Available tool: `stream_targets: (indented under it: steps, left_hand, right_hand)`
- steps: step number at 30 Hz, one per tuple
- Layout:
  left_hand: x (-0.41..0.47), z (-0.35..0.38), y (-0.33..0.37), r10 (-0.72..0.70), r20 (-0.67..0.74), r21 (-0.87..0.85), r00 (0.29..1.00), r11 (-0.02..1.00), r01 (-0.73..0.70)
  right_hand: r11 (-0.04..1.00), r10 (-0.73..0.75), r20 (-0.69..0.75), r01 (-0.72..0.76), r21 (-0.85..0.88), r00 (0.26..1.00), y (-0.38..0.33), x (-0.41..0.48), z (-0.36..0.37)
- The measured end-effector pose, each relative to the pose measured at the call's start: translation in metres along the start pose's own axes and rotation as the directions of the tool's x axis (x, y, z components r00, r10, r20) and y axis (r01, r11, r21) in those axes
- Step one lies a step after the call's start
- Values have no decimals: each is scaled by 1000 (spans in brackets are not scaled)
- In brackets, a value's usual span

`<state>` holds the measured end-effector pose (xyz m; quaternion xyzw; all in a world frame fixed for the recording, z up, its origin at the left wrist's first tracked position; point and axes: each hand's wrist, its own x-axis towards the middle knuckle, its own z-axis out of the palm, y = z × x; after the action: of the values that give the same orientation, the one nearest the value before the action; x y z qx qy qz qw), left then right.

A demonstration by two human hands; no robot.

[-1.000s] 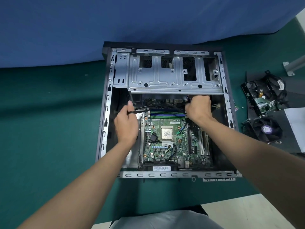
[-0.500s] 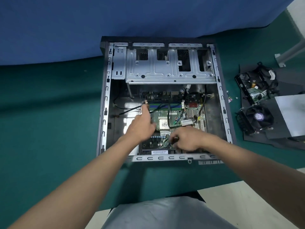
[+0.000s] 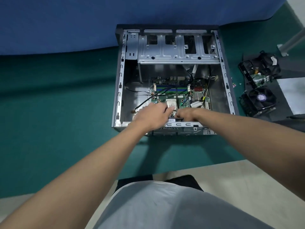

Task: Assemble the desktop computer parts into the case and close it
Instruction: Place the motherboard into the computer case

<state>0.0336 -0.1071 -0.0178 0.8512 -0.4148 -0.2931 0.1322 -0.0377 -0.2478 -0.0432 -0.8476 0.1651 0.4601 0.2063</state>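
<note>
Two bare hands were close together over the near end of the motherboard [image 3: 173, 95] inside an open computer case [image 3: 118, 90] lying flat on a green surface [image 3: 49, 96], the left hand [image 3: 153, 115] at the edge of the silver processor [image 3: 170, 102] and the right hand [image 3: 185, 114] just beside it at the case's near rail. Both sets of fingers [image 3: 166, 109] were bent downward, and whether they gripped anything could not be told. A cooling fan [image 3: 260, 100] and a bare drive [image 3: 257, 71] lay off to the case's right, well apart from it.
</note>
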Motion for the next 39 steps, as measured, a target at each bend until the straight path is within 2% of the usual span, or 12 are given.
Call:
stream_targets:
  steps: [6,11,19,22,24,25,26,29,31,34,37,39]
  left_hand:
    - [-7,2,1,-9,-230,34,973,999,17]
    - [-6,5,2,-18,-333,77,943,996,46]
    - [-5,3,0,-44,-288,74,957,995,69]
    - [-9,-4,-5,3,-252,118,968,993,27]
    - [-10,-11,-11,126,-312,301,942,953,-28]
    - [-10,-16,-15,194,-355,394,915,918,-42]
    - [-8,-21,-21,240,-385,464,891,885,-38]
    - [-1,-32,-48,287,-387,583,877,812,-9]
    - [1,-34,-62,274,-337,603,901,798,-18]
    - [2,-34,-66,283,-309,574,908,817,-59]
    - [5,-33,-63,303,-296,555,906,826,-95]
    - [6,-33,-63,290,-304,532,908,842,-91]
  right_hand:
    - [1000,22,-88,-23,-17,996,-2,-3,1]
    - [1000,23,9,-23,1,1000,2,-3,0]
    - [999,-28,12,28,33,1000,14,-17,-15]
    - [979,41,-202,2,205,979,20,-20,-49]
    - [982,108,-512,-10,190,852,12,-9,-70]
    - [983,101,-624,17,180,775,5,1,-77]
    - [984,68,-666,61,169,743,-4,12,-80]
    - [991,-44,-545,106,83,837,-26,48,-82]
    - [997,8,-471,27,66,882,-25,70,-81]
    - [992,105,-440,-63,110,892,-16,96,-83]
    - [992,114,-391,-84,95,913,-14,111,-83]
    - [993,116,-437,-94,73,892,-14,115,-82]
